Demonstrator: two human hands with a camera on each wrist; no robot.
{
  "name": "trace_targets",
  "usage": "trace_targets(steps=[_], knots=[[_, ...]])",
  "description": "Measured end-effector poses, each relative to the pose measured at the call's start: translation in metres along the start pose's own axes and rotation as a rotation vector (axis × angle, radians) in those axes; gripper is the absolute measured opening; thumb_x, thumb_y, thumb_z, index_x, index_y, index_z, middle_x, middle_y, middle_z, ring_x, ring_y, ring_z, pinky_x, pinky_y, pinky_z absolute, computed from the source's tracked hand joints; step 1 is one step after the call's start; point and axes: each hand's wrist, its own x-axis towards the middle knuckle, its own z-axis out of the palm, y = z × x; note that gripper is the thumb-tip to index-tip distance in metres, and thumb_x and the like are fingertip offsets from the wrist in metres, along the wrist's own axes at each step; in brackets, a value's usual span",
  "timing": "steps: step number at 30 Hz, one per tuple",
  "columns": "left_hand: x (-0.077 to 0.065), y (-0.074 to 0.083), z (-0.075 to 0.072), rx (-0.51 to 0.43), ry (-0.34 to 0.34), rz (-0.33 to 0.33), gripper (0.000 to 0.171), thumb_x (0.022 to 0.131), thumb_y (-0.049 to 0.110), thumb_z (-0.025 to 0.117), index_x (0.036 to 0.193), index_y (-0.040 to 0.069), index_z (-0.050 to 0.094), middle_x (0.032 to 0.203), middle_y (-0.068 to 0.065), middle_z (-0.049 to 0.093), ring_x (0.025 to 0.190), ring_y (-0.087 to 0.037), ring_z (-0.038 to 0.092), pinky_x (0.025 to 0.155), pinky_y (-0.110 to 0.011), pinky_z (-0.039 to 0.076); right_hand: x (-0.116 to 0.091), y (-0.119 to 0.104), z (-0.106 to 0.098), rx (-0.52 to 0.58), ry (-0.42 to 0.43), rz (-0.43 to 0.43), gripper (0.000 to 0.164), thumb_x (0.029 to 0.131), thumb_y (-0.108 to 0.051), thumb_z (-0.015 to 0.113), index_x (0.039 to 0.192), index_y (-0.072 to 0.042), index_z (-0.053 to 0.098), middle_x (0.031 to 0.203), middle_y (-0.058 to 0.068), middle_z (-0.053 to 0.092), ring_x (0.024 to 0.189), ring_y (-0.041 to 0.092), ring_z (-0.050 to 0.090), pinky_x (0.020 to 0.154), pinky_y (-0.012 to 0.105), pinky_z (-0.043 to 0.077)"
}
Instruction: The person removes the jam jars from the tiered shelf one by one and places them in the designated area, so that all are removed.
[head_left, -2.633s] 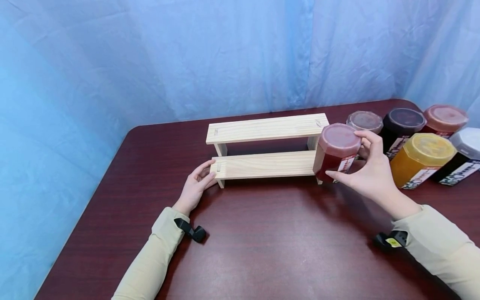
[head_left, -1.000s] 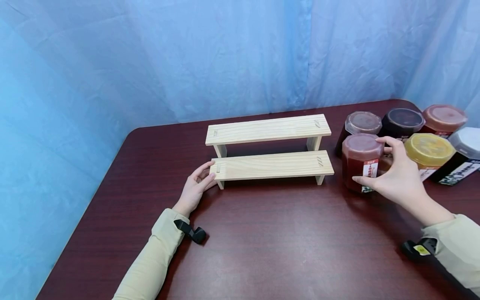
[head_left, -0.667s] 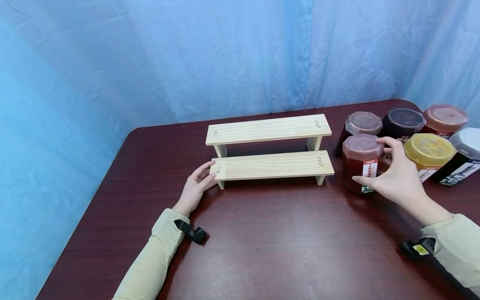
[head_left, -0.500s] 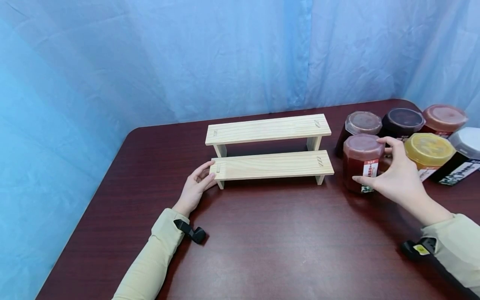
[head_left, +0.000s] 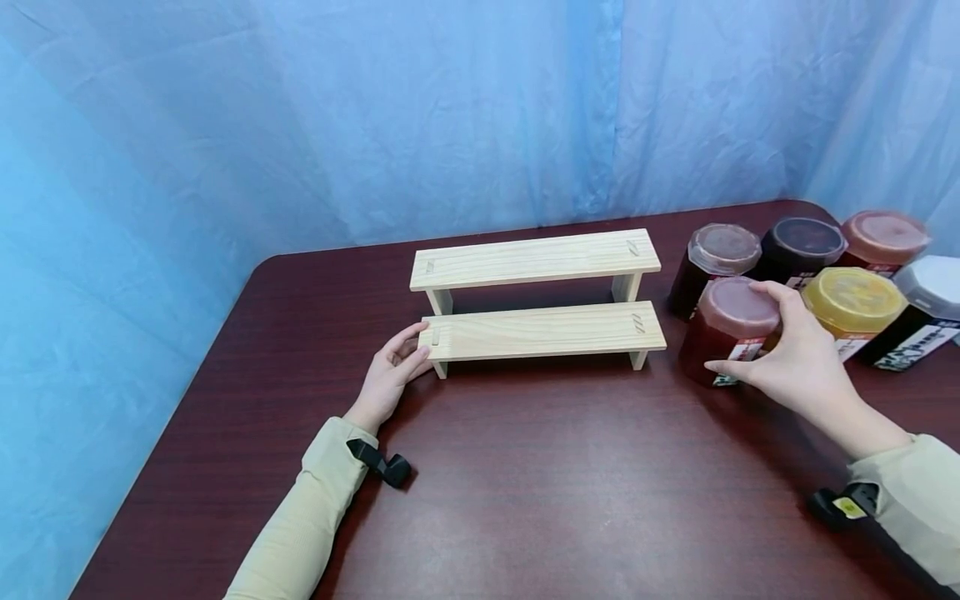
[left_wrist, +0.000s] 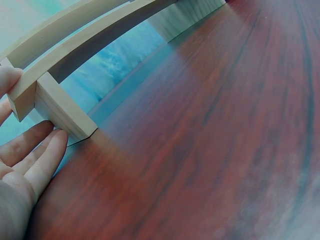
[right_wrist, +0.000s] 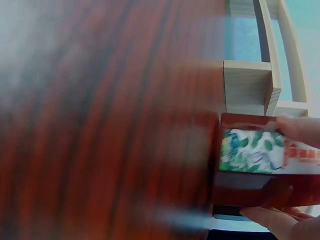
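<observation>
A pale wooden stand has a lower board in front and a higher board behind. At the lower board's left end, my left hand grips the edge; in the left wrist view, its fingers lie by the leg. Right of the stand, my right hand holds a dark red eight-sided jar between thumb and fingers. The jar leans, its lid toward the right. Its printed label shows in the right wrist view; whether its whole base touches the table cannot be told.
Behind and right of the held jar stand a dark brown jar, a black-purple jar, another red jar, a yellow jar and a white-lidded dark jar. A blue curtain hangs behind the dark red table.
My right hand has carried the red jar from the lower board's right end to the right, beside the other jars. Since then the jar has tipped, lid rightward. My left hand has stayed put.
</observation>
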Motion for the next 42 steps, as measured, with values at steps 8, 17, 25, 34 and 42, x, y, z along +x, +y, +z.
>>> trace_targets(steps=[8, 17, 25, 34, 42], knots=[[0.000, 0.000, 0.000, 0.002, 0.006, 0.000, 0.046, 0.096, 0.004, 0.053, 0.141, 0.005, 0.042, 0.115, -0.012, 0.055, 0.096, -0.007, 0.062, 0.083, -0.023, 0.054, 0.000, -0.001, -0.012, -0.065, -0.061, -0.013, 0.103, 0.062, -0.020, 0.090, 0.144, -0.008, 0.029, 0.124, 0.030, 0.045, 0.102, 0.045, 0.049, 0.076, 0.047, 0.042], [-0.001, 0.001, 0.000, 0.005, 0.006, -0.011, 0.047, 0.096, 0.005, 0.052, 0.141, 0.005, 0.042, 0.119, -0.016, 0.054, 0.096, -0.006, 0.062, 0.084, -0.023, 0.054, -0.003, -0.004, -0.020, -0.151, -0.092, 0.007, 0.095, 0.069, -0.029, 0.085, 0.145, -0.011, 0.032, 0.122, 0.034, 0.048, 0.100, 0.049, 0.050, 0.074, 0.066, 0.042], [0.000, 0.001, 0.000, -0.011, 0.000, -0.016, 0.047, 0.096, 0.004, 0.052, 0.142, 0.005, 0.041, 0.127, -0.024, 0.049, 0.097, -0.006, 0.062, 0.084, -0.022, 0.054, -0.002, -0.008, -0.019, -0.192, -0.073, 0.001, 0.093, 0.068, -0.024, 0.086, 0.144, -0.009, 0.034, 0.123, 0.034, 0.047, 0.102, 0.050, 0.048, 0.075, 0.068, 0.042], [0.001, 0.002, 0.000, -0.006, -0.004, -0.018, 0.047, 0.096, 0.005, 0.052, 0.142, 0.006, 0.041, 0.128, -0.024, 0.049, 0.098, -0.006, 0.061, 0.084, -0.022, 0.053, -0.002, -0.010, -0.019, -0.248, -0.005, -0.039, 0.089, 0.065, -0.017, 0.085, 0.141, -0.007, 0.039, 0.118, 0.033, 0.051, 0.093, 0.049, 0.052, 0.069, 0.063, 0.041], [0.000, 0.001, 0.000, 0.004, 0.006, -0.024, 0.047, 0.096, 0.005, 0.052, 0.142, 0.006, 0.042, 0.125, -0.023, 0.050, 0.097, -0.006, 0.062, 0.084, -0.022, 0.054, -0.002, -0.011, -0.018, -0.268, -0.004, -0.047, 0.089, 0.067, -0.016, 0.083, 0.143, -0.008, 0.036, 0.117, 0.033, 0.051, 0.087, 0.048, 0.054, 0.067, 0.065, 0.042]])
